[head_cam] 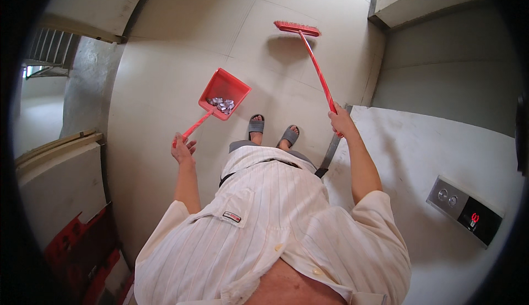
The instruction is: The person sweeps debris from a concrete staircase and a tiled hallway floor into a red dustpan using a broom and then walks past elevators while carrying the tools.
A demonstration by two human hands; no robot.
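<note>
My left hand (183, 149) grips the handle end of a red long-handled dustpan (211, 83). Crumpled silvery scraps (222, 104) lie in the pan, gathered at the side nearest its handle. Its mouth points away from me. In my right hand (341, 119) is the red handle of a push broom (317, 67). The broom's red bristled head (297, 28) is out ahead of me to the right, bristles facing away. A dark shadow falls below the head, which looks raised off the floor. Broom and dustpan are well apart.
Pale tiled floor (173, 57) stretches ahead, with my sandalled feet (256, 126) on it. A white wall on the right carries a lift call panel (464, 210). Beyond it is a grey recess (446, 65). On the left are a window opening (45, 94) and red crates (78, 243).
</note>
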